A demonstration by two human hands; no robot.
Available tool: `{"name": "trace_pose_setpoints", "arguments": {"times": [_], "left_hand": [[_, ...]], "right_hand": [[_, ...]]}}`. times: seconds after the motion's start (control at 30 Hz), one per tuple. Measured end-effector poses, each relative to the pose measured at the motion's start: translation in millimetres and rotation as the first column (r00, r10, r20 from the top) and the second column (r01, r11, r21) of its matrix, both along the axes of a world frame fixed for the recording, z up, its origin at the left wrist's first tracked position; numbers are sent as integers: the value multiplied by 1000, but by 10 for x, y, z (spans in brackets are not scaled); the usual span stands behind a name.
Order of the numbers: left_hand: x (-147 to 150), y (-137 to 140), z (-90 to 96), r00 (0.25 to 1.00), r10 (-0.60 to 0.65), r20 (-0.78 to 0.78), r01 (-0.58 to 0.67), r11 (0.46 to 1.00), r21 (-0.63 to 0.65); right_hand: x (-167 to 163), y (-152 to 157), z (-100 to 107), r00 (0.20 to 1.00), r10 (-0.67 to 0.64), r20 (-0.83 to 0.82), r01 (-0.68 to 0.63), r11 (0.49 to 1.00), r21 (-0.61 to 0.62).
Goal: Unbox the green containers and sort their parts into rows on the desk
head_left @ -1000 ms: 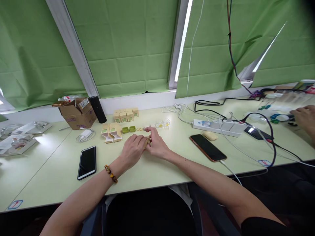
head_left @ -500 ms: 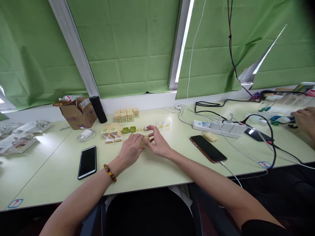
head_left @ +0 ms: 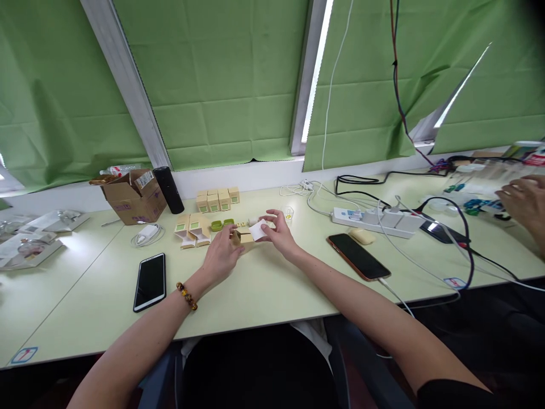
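My left hand (head_left: 221,254) is closed on the near left side of a small tan cardboard box (head_left: 246,238), held just above the table. My right hand (head_left: 279,236) pinches a white flap (head_left: 258,230) at the box's right end, between thumb and fingers. The box looks unfolded at that end; its inside is mostly hidden. Just beyond the hands are two green open cases (head_left: 222,224), tiny yellowish pieces (head_left: 240,224) and a small white cylinder (head_left: 253,220). A clear tray with yellow bits (head_left: 288,213) is partly behind my right hand.
Two open boxes (head_left: 192,230) stand left of the hands, with several closed boxes (head_left: 218,200) behind. Phones lie left (head_left: 150,282) and right (head_left: 358,257). A power strip (head_left: 374,221) with cables is at right. Another person's hand (head_left: 525,201) works at far right.
My hands have drawn slightly apart. The small box between them has opened at its right end, and a white flap now shows in my right fingers.
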State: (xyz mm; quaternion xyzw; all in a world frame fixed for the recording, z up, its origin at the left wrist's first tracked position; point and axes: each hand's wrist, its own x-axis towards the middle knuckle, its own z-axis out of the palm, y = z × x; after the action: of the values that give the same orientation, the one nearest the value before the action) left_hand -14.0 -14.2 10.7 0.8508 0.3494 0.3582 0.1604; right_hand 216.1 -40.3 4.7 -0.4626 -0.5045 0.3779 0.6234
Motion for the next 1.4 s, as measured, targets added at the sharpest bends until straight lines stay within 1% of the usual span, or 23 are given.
{"name": "trace_pose_setpoints", "arguments": {"times": [0.03,0.07,0.13,0.2,0.23,0.3,0.37,0.4,0.47,0.57,0.63,0.8,0.9,0.97,1.07,1.23,1.3,1.4], "left_hand": [[0,-2,8,1000,2,6,-1,999,-33],[0,-8,18,1000,0,5,0,999,-48],[2,-29,37,1000,-7,-16,7,999,-38],[5,-46,48,999,-12,-37,11,1000,-12],[7,-51,50,999,-13,-42,13,1000,-4],[12,-52,44,999,-14,-50,14,1000,5],[17,-42,29,998,-15,-59,16,1000,19],[18,-36,20,998,-17,-62,18,999,28],[18,-22,0,998,-13,-64,15,999,38],[14,-10,-28,998,-3,-68,5,1000,30],[12,-10,-42,998,-6,-70,7,1000,24],[18,-32,-53,997,-19,-72,23,998,62],[26,-41,-43,996,-26,-83,31,998,58],[28,-40,-38,996,-29,-87,33,998,46],[28,-33,-35,997,-36,-75,39,998,49],[22,-40,-29,995,-42,-92,46,998,42],[22,-57,-23,994,-44,-100,50,997,60],[30,-97,-15,990,-36,-134,55,989,140]], "right_hand": [[22,32,-22,1000,-24,-3,24,1000,-10],[43,57,-45,998,-62,32,62,998,-8],[78,82,-82,966,-174,192,166,984,56],[97,78,-94,868,-303,393,236,949,210],[98,66,-87,804,-362,472,237,923,303],[87,31,-56,687,-445,574,172,868,467],[64,-12,-18,607,-482,632,59,820,569],[49,-33,-5,578,-485,656,-1,803,595],[15,-68,7,531,-470,705,-110,787,607],[-42,-104,-3,492,-427,759,-209,788,579],[-78,-125,-1,497,-415,762,-212,794,570],[-118,-188,56,595,-424,682,-93,807,583],[-124,-221,85,615,-384,688,-57,849,525],[-131,-237,97,631,-339,697,-65,873,484],[-144,-262,120,655,-279,702,-95,892,443],[-159,-305,168,650,-205,732,-120,923,365],[-161,-304,179,678,-173,714,-101,941,324],[-164,-275,184,752,-140,644,-27,970,243]]}}
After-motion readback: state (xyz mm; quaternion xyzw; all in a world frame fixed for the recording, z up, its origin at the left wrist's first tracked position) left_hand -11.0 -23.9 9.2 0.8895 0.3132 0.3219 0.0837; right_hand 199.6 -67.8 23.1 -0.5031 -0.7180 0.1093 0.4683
